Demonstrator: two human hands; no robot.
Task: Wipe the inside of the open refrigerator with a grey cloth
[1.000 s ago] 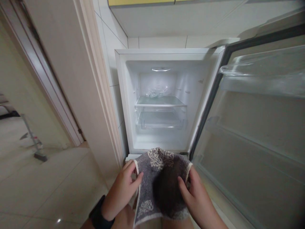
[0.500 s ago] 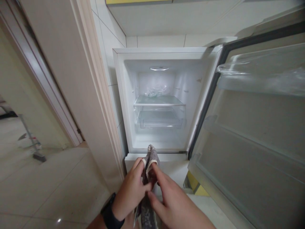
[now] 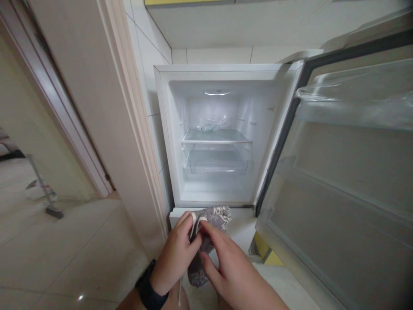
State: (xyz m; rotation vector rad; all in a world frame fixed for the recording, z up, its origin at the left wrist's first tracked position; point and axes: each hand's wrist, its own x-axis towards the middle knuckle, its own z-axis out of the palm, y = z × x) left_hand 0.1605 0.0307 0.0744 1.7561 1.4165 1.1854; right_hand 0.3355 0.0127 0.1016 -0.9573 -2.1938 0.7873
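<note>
A grey patterned cloth (image 3: 213, 217) with cream edging is bunched between my hands, in front of the open fridge. My left hand (image 3: 177, 245), with a black watch on its wrist, pinches the cloth near its pale edge. On the other side my right hand (image 3: 226, 258) grips it between thumb and fingers. One end with a pale pattern sticks out to the right, and a darker fold (image 3: 197, 273) hangs below the fingers. Part of the cloth is hidden behind the hands. A thin pale string (image 3: 180, 292) dangles beneath my left hand.
The fridge (image 3: 164, 137) holds a crumpled clear plastic bag (image 3: 213, 123) on a glass shelf (image 3: 216, 136), with a clear drawer (image 3: 219, 165) below. Its door (image 3: 348, 181) stands wide open at right. A door frame (image 3: 129, 129) rises at left, and a broom (image 3: 53, 212) is farther off.
The cloth's far end has swung right and spread, showing more of its pattern. Its lower part has shifted and now hangs as a rounded fold. Both hands keep hold in nearly the same place.
</note>
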